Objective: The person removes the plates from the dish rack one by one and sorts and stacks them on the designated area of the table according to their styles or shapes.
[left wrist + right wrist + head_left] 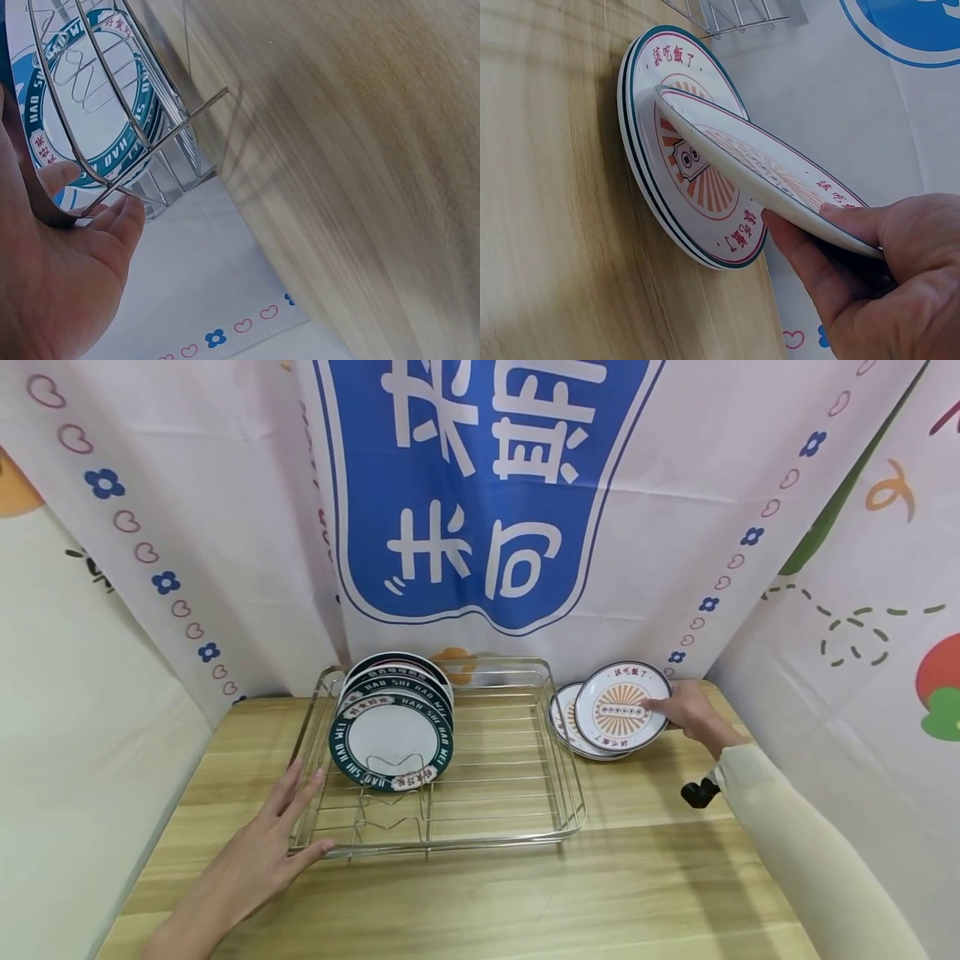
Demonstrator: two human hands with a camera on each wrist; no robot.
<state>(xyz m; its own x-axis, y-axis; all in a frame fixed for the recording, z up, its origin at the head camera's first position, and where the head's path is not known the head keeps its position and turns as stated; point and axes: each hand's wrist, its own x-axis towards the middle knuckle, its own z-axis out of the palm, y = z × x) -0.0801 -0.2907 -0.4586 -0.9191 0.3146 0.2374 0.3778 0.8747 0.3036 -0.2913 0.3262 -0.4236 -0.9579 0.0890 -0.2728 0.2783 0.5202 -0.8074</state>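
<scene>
In the head view my left hand [251, 852] rests at the near left corner of a wire dish rack [495, 839], fingers spread along its side and thumb at its front bar. Several green-rimmed plates [392, 743] lean in the rack's left part. My right hand [693, 714] pinches the edge of a white plate with an orange sunburst [780, 176], thumb on top and fingers beneath. This plate is tilted, its far edge above a small stack of matching plates [697, 187] on the table. The left wrist view shows the left fingers [127, 221] against the rack's wires.
The rack stands on a wooden table [465, 902], close to a hanging printed cloth [480, 510] at the back. Its right part shows bare wires beside the stacked plates. A white wall [82, 693] borders the table on the left.
</scene>
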